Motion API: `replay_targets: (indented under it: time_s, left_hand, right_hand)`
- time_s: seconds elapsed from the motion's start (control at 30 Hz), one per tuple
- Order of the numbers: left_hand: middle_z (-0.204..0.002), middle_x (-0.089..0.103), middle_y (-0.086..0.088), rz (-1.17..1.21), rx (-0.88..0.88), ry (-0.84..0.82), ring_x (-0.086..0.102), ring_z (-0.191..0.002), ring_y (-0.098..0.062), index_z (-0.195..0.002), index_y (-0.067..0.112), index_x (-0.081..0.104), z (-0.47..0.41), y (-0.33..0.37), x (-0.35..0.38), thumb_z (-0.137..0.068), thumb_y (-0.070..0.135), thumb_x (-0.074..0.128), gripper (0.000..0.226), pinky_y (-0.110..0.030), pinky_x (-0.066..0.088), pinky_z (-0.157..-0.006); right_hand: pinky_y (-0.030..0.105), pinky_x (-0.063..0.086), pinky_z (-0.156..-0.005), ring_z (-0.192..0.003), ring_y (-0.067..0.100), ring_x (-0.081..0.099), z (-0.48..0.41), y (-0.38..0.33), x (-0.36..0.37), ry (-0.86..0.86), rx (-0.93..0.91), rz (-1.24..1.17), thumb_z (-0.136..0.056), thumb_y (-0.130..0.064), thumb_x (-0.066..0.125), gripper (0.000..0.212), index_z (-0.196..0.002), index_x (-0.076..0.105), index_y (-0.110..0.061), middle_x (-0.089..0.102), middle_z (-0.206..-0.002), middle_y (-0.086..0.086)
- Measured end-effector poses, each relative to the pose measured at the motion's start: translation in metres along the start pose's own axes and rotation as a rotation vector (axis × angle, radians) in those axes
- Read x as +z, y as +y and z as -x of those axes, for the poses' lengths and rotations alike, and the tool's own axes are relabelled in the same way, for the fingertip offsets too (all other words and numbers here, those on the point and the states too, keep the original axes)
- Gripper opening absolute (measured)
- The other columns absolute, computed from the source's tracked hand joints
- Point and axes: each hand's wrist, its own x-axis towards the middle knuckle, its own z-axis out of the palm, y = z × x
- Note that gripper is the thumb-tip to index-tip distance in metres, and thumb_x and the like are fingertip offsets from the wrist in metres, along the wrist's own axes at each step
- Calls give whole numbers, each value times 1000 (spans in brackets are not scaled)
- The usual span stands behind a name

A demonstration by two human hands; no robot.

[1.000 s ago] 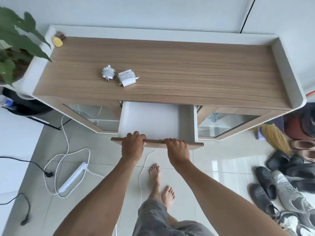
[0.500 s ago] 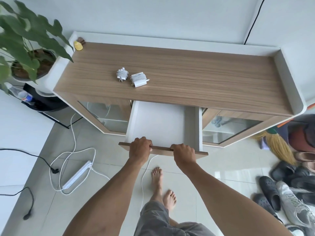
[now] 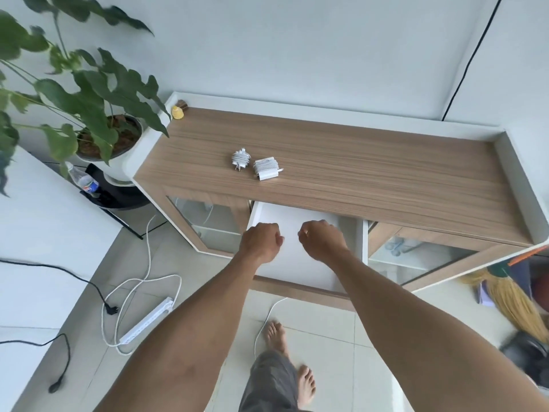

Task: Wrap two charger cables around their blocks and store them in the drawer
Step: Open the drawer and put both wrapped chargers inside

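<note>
White cable (image 3: pixel 265 318) trails over the floor tiles just beside the person's bare feet, below the pulled-out drawer (image 3: pixel 297 288). A step forward could snag it. The drawer's wooden front juts toward the legs, so a knock against it is possible.

The left hand (image 3: pixel 261 242) and right hand (image 3: pixel 322 240) hover over the drawer's white floor. Their fingers are loosely curled and grip nothing.

Beyond them, on the bench (image 3: pixel 386 179), the left charger (image 3: pixel 240 159) and right charger (image 3: pixel 266 169) lie just beside each other, wrapped and not yet stored. The right one shows a loose cable end, and careless lifting could let its coils slip. What look like prongs on the left one could catch its neighbour's cable.

No writing is readable on either charger. A plastic bottle (image 3: pixel 84 181) at far left carries a blue label, too blurred to read.
</note>
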Motion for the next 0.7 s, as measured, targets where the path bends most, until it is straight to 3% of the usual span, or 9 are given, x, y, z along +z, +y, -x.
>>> replay_targets:
  time_s: [0.1, 0.27, 0.4, 0.6, 0.7]
  left_hand:
    - [-105, 70, -8, 20, -18, 67, 64, -97, -30, -100, 18, 66, -22, -7, -36, -94, 35, 53, 22, -32, 45, -76]
    - [-115, 66, -4, 42, -62, 113, 62, -106, -30, -113, 20, 60, -63, -35, -75, -92, 29, 56, 24, -35, 46, -82]
    - [-122, 57, -8, 68, -101, 131, 57, -111, -32, -127, 19, 48, -106, -64, -88, -90, 31, 60, 40, -41, 48, -88]
    - [-138, 40, -12, 160, -188, 156, 43, -126, -33, -145, 19, 27, -173, -94, -95, -87, 36, 63, 70, -45, 44, -97]
    - [-141, 34, -12, 187, -180, 87, 40, -128, -33, -148, 20, 19, -202, -108, -93, -84, 41, 66, 83, -46, 45, -96]
  right_hand:
    - [36, 44, -77, -100, 35, 60, -27, -20, -31, 46, -20, -24, -96, -29, 39, 31, -111, 64, -19, 64, -111, 12]
    - [36, 45, -85, -107, 31, 58, -74, -40, -57, 65, -42, -81, -94, -29, 43, 29, -118, 59, -23, 63, -118, 6]
    - [38, 41, -95, -121, 29, 51, -115, -49, -61, 35, -25, -106, -94, -33, 49, 42, -133, 44, -19, 52, -133, 6]
    - [42, 43, -92, -125, 32, 45, -183, -62, -55, -28, 22, -85, -89, -37, 57, 66, -143, 24, -19, 39, -140, 10]
    - [43, 42, -98, -129, 32, 38, -209, -66, -51, -60, 23, -74, -87, -40, 60, 76, -147, 16, -22, 31, -145, 9]
